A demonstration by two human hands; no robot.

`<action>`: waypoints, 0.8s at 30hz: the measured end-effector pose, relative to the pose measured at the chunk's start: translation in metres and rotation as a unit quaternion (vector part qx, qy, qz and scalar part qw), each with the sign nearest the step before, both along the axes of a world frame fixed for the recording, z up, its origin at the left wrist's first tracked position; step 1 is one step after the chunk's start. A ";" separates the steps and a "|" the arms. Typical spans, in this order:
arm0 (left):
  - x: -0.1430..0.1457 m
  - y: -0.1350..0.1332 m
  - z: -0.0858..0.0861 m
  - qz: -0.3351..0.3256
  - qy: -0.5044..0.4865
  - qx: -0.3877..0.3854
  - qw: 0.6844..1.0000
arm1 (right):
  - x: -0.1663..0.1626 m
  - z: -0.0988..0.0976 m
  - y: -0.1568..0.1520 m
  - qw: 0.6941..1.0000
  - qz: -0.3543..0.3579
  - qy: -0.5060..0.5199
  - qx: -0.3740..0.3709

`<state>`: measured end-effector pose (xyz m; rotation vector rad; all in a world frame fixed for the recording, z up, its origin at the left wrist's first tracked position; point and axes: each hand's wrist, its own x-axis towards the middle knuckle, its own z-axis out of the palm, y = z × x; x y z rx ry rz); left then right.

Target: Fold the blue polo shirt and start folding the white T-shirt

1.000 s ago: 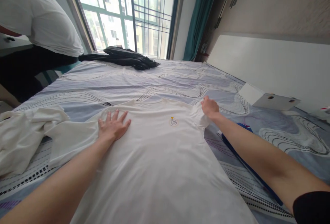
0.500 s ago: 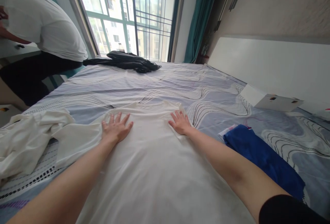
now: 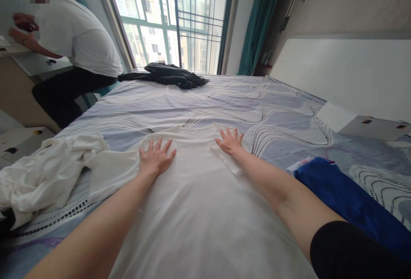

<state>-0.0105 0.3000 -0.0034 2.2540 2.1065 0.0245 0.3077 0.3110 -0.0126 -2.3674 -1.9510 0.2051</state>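
Note:
A white T-shirt lies spread on the bed, its neckline toward the window and its lower end running out of view at the bottom. My left hand rests flat on its left shoulder area, fingers spread. On the opposite shoulder lies my right hand, palm down with the fingers apart. A fold of white cloth shows just below the right hand. The left sleeve lies out to the side, while the right sleeve cannot be made out fully.
Crumpled white clothing lies at the left, a folded blue garment at the right. Black clothing sits at the bed's far edge. A white box-like piece stands near the headboard. Another person sits at a desk, far left.
The camera view has turned a little left, so everything sits further right. My right hand has slid slightly up and outward on the shirt's shoulder; the left hand stays on the cloth.

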 end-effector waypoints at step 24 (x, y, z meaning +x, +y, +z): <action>-0.052 -0.072 -0.005 0.129 -0.047 0.049 0.989 | -0.056 -0.016 -0.210 0.997 0.026 -0.048 0.058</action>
